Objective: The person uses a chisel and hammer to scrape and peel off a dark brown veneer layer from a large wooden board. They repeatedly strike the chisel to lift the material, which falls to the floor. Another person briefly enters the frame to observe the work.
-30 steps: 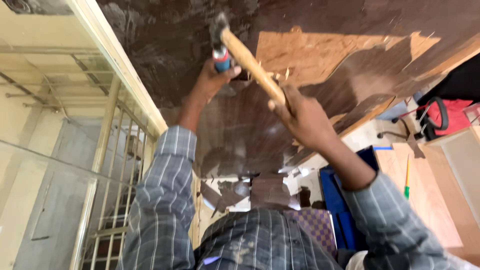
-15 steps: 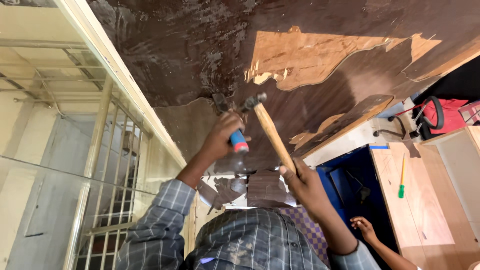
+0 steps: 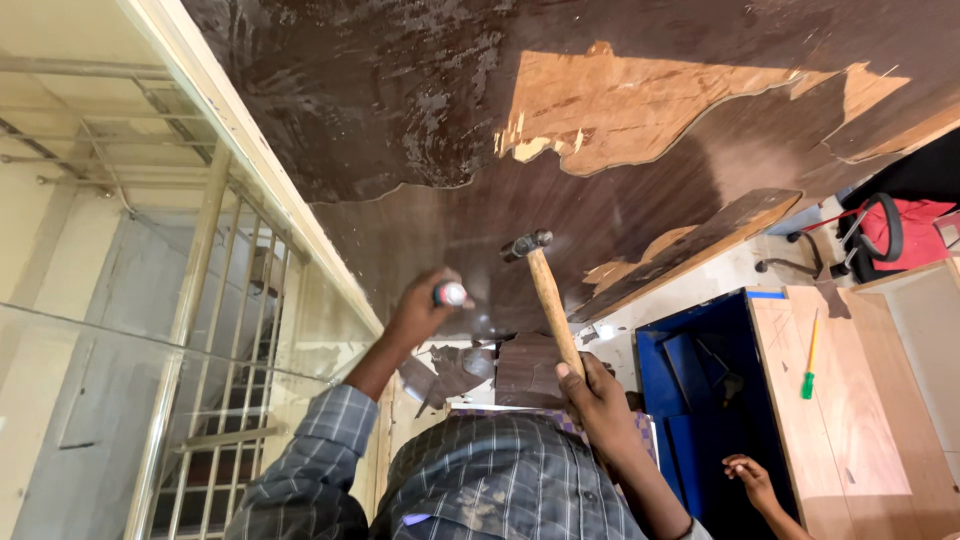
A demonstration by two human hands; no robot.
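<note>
My left hand is closed around a short chisel-like tool with a red and white end, its tip pressed to the dark brown laminate sheet. My right hand grips the wooden handle of a hammer. The metal hammer head hovers close to the sheet, to the right of the tool. A patch of bare light plywood shows where laminate is stripped. Torn laminate pieces lie between my hands.
A metal railing and a pale frame edge run along the left. A blue cabinet, a wooden board with a green screwdriver, a red machine and another person's hand are at the right.
Both hands have dropped lower in view. The hammer head has come down from high on the sheet and now sits beside the tool, the left hand a little further left.
</note>
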